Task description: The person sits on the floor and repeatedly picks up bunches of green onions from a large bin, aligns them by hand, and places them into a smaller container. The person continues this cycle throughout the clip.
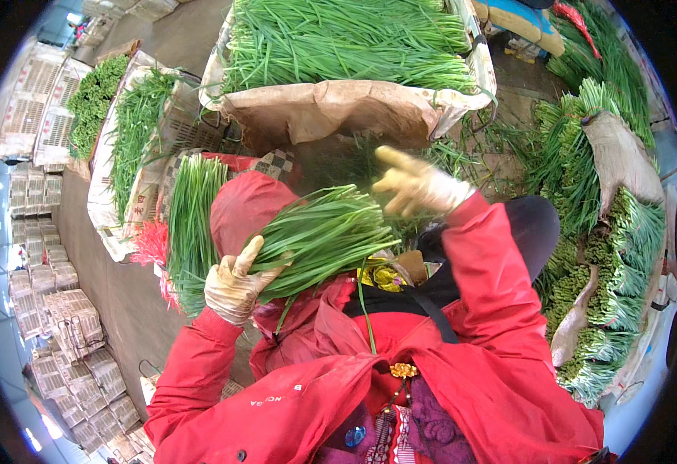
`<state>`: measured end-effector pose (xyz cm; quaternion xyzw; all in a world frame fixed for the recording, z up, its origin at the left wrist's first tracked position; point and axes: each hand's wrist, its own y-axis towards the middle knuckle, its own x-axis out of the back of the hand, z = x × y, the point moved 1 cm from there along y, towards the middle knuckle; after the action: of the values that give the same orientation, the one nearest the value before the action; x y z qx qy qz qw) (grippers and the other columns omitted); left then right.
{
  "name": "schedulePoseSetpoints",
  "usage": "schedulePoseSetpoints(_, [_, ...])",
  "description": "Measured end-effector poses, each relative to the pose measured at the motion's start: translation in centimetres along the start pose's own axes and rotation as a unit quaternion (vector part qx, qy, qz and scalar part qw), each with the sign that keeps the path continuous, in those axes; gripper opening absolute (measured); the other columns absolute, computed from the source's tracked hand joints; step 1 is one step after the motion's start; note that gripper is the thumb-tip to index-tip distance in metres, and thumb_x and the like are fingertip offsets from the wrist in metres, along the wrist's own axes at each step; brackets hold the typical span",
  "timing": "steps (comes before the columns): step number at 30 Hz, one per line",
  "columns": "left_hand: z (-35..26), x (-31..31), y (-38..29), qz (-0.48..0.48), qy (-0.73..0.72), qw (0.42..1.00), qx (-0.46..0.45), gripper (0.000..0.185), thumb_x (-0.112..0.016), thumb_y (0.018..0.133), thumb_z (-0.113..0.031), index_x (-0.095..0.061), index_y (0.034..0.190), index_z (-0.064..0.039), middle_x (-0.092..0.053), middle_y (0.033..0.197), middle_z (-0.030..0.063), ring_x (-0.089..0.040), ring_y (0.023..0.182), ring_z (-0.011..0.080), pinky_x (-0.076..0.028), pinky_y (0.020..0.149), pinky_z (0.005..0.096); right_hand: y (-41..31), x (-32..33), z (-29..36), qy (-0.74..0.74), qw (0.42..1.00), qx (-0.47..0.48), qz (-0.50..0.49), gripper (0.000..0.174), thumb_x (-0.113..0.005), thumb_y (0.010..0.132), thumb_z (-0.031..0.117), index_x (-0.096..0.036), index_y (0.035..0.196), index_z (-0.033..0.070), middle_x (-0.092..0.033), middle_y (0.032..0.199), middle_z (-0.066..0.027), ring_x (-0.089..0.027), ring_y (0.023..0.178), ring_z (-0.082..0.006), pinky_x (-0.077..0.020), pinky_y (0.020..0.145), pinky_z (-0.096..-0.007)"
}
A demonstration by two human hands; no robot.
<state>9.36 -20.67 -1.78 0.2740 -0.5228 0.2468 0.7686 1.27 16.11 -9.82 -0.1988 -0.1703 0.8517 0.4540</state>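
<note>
My left hand (231,290), in a pale work glove, holds a loose bunch of green chives (321,238) by its leafy end, over my red-clad lap. The cut stalk ends point right and somewhat uneven; a single long leaf hangs down from them. My right hand (414,182), gloved too and blurred, is raised just above and right of the stalk ends. Its fingers are spread and nothing is in them. To the left, another chive bunch (193,214) lies over my leg, beside a tuft of red plastic strips (151,240).
Ahead stands a white plastic crate (214,98) full of chives, brown sheeting (350,107) draped over its near side. Chive bundles (570,168) are piled at right, partly under sacking (622,151). More crates (77,319) are stacked at left. Loose leaves (448,159) litter the floor.
</note>
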Motion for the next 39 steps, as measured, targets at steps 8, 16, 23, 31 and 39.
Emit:
schedulePoseSetpoints(8, [-0.4,0.5,-0.5,-0.025,0.004,1.0,0.005,0.057,-0.072,0.065,-0.01,-0.067,0.112,-0.043,-0.052,0.134,-0.0039,-0.046,0.054,0.0161,-0.04,0.047,0.029,2.0,-0.2,-1.1,-0.087,0.986,0.07,-0.127,0.031,-0.052,0.085,0.014,-0.063,0.112,0.003,-0.054,0.079,0.0023,-0.045,0.069,-0.0077,-0.0405,0.063,-0.0232])
schedulePoseSetpoints(16, [-0.1,-0.7,-0.3,-0.042,-0.018,0.999,-0.013,0.062,-0.076,0.067,-0.017,-0.061,0.118,-0.049,-0.046,0.14,-0.0104,-0.046,0.054,0.0129,-0.037,0.047,0.0265,3.7,-4.2,-1.1,-0.103,0.992,0.068,-0.013,0.078,-0.069,0.084,0.03,-0.03,0.144,0.001,-0.065,0.109,-0.0137,-0.059,0.098,-0.017,-0.0463,0.087,-0.0299])
schedulePoseSetpoints(23, [-0.2,-0.2,-0.6,-0.032,-0.019,0.999,-0.015,0.064,-0.075,0.064,-0.015,-0.062,0.117,-0.049,-0.045,0.141,-0.0096,-0.05,0.06,0.0157,-0.04,0.05,0.0281,5.1,-1.6,-2.6,-0.06,0.986,0.139,-0.07,0.041,-0.058,0.09,0.014,-0.05,0.127,0.0,-0.057,0.08,0.0016,-0.05,0.066,-0.0049,-0.0432,0.06,-0.0197])
schedulePoseSetpoints(31, [-0.4,-0.6,-0.3,-0.029,-0.042,0.999,-0.001,0.062,-0.076,0.065,-0.016,-0.063,0.115,-0.05,-0.047,0.137,-0.0121,-0.051,0.064,0.0158,-0.041,0.053,0.0285,0.8,0.5,-0.9,0.056,0.996,0.067,-0.01,0.099,-0.072,0.084,0.036,-0.009,0.149,-0.004,-0.058,0.125,-0.0118,-0.056,0.106,-0.015,-0.0472,0.089,-0.0287])
schedulePoseSetpoints(39, [-0.6,-0.6,-0.6,-0.042,-0.022,0.999,0.005,0.06,-0.079,0.062,-0.018,-0.065,0.112,-0.048,-0.046,0.138,-0.0126,-0.051,0.063,0.0156,-0.041,0.053,0.0285,4.0,-6.2,-0.4,-0.024,0.977,0.183,-0.104,0.06,-0.062,0.085,0.015,-0.04,0.139,0.003,-0.055,0.088,-0.0017,-0.051,0.079,-0.0099,-0.0458,0.072,-0.0261])
